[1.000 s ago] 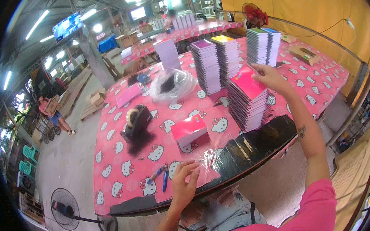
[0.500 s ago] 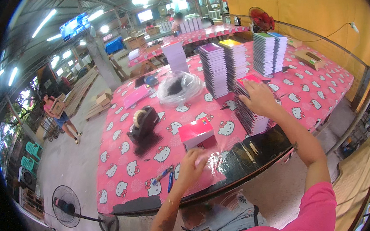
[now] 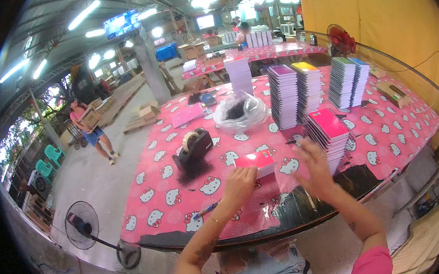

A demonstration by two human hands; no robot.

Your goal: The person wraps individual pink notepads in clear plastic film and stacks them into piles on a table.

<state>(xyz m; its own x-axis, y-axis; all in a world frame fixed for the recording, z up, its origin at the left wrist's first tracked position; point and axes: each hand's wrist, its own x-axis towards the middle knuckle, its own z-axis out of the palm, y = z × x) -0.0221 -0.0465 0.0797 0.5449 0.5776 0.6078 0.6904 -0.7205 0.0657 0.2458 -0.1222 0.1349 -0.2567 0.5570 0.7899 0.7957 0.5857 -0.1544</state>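
Note:
My left hand (image 3: 240, 187) has its fingers bent over the near left edge of a short pink-covered stack of paper (image 3: 256, 161) on the table. Whether that stack is bound does not show. My right hand (image 3: 314, 170) is off to its right with fingers spread and nothing in them. Just beyond the right hand stands a tall stack of spiral notebooks (image 3: 331, 129) with pink covers. A black tape dispenser (image 3: 194, 150) holding a roll of tape sits left of the short stack. A blue pen (image 3: 204, 210) lies near my left forearm.
Tall notebook stacks with purple (image 3: 284, 97), yellow (image 3: 307, 87) and green (image 3: 342, 82) covers stand farther back. A clear plastic bag (image 3: 240, 111) lies mid-table. A standing fan (image 3: 81, 225) is beside the table's left end. On the left, a person (image 3: 92, 128) carries a cardboard box.
My right hand has come off the top of the tall pink notebook stack, moving nearer and left. My left hand has closed on the short stack's edge. The view has shifted.

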